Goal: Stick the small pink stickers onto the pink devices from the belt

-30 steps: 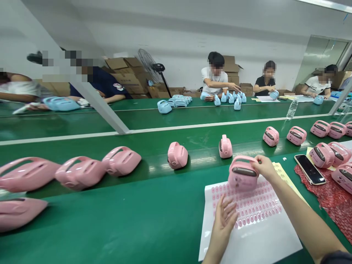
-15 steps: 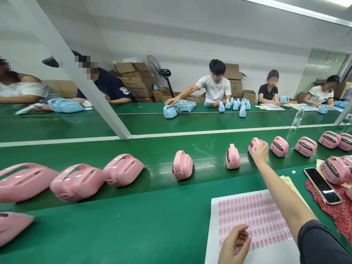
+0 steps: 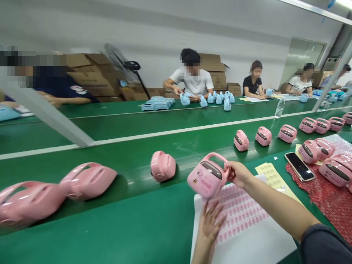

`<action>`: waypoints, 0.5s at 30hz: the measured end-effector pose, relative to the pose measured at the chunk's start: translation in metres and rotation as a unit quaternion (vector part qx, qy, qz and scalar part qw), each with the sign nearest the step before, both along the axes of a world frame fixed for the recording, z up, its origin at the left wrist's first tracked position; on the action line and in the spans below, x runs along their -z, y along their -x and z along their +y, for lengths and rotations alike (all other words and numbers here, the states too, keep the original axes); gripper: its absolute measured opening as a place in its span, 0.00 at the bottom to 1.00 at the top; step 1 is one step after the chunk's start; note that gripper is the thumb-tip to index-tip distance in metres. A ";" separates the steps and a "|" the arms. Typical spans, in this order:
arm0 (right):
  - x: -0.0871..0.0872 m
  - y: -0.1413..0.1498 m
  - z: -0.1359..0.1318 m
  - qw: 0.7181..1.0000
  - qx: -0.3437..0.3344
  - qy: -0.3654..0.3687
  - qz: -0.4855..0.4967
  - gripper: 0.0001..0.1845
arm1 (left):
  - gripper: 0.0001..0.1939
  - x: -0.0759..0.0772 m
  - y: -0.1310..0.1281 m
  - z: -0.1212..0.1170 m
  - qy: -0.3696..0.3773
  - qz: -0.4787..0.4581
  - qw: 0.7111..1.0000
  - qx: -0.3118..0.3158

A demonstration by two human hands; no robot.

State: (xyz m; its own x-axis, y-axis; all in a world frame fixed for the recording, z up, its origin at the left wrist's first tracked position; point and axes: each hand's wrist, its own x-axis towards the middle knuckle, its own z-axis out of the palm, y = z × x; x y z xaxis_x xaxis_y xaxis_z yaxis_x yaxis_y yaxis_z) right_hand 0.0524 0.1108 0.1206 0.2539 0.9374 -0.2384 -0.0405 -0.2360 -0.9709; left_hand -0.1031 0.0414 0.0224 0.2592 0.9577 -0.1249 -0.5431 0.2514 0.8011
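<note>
My right hand (image 3: 238,174) grips a pink plastic housing (image 3: 205,179) by the side of its loop handle. The housing is raised and tilted, showing a dark window and small printed figures on its face. Just below it is my left hand (image 3: 211,223), fingers spread, holding nothing; whether a fingertip touches the housing I cannot tell. Under both hands lies a white sheet (image 3: 247,240) with rows of small pink oval stickers (image 3: 238,218), partly covered by the left hand and the housing.
More pink housings stand along the green belt, one (image 3: 163,166) to the left and another (image 3: 241,140) to the right. A yellow sticker sheet (image 3: 271,176), a phone (image 3: 299,167) and red bubble wrap (image 3: 327,205) lie at right. Co-workers sit opposite with blue housings (image 3: 218,98); a bottle (image 3: 279,108) stands between.
My right hand has come back from the belt towards me, now with a pink housing. My left hand has risen and spread its fingers. The view has turned right.
</note>
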 end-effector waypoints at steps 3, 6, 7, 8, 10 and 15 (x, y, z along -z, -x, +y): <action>0.012 0.013 -0.058 0.995 -0.040 0.043 0.079 0.14 | 0.41 0.006 0.011 -0.009 0.019 -0.064 0.998 -0.004; 0.037 0.019 -0.105 0.976 -0.090 0.066 0.185 0.17 | 0.43 0.022 0.029 -0.019 0.101 -0.080 0.991 0.025; 0.045 0.015 -0.117 0.983 -0.084 0.061 0.154 0.19 | 0.42 0.028 0.034 -0.020 0.130 -0.078 0.988 0.038; 0.053 0.007 -0.127 0.994 -0.052 0.042 0.085 0.19 | 0.40 0.033 0.038 -0.021 0.157 -0.078 0.983 0.051; 0.066 -0.020 -0.142 0.992 0.061 -0.003 -0.113 0.20 | 0.34 0.038 0.041 -0.019 0.194 -0.089 0.974 0.069; 0.087 -0.100 -0.153 0.870 0.284 0.049 -0.401 0.16 | 0.21 0.008 0.028 -0.014 0.201 -0.162 0.962 0.087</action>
